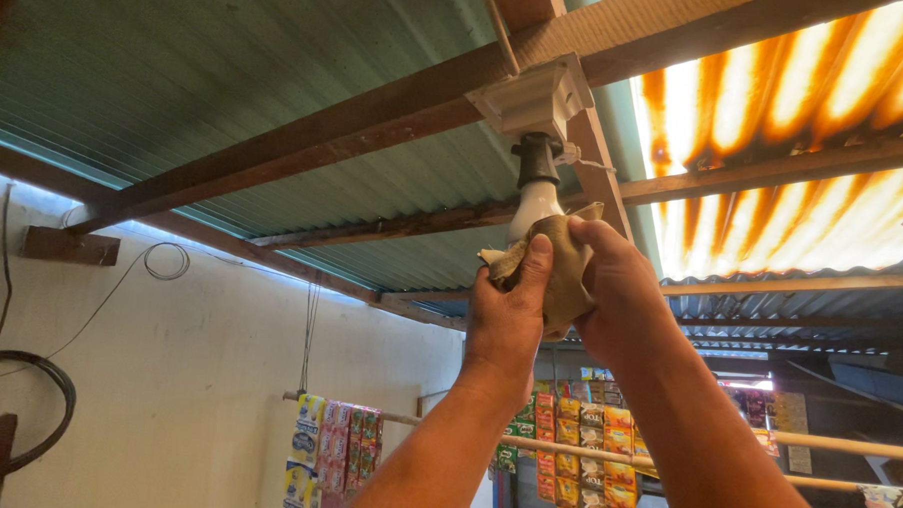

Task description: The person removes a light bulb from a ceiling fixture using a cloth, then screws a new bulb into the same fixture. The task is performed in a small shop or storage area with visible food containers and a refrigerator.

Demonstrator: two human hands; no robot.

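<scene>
Both hands were raised overhead at a white bulb (pixel 533 205) that hung from a black socket (pixel 537 159) under a white square mount (pixel 533 95) fixed to a wooden beam (pixel 305 144). A tan cloth (pixel 563 273) wrapped the bulb's lower end. The bulb sat close under the beam, with a second, steeper beam (pixel 600 159) just behind it; open air lay below and to the left, green roof sheeting (pixel 178 64) above. Bright orange translucent sheeting (pixel 806 126) was to the right.

Left hand (pixel 504 321) reached straight up, forearm near vertical, thumb pressed onto the cloth, other fingers curled behind it, closed on the cloth. Right hand (pixel 620 290) came in from the right, forearm slanted, fingers wrapped round the cloth and bulb, gripping closed. The two hands touched around the cloth.

Below, well apart, snack packets (pixel 585 449) hung along a pole (pixel 845 445), and a cable coil (pixel 166 261) hung on the pale wall (pixel 217 376).
</scene>
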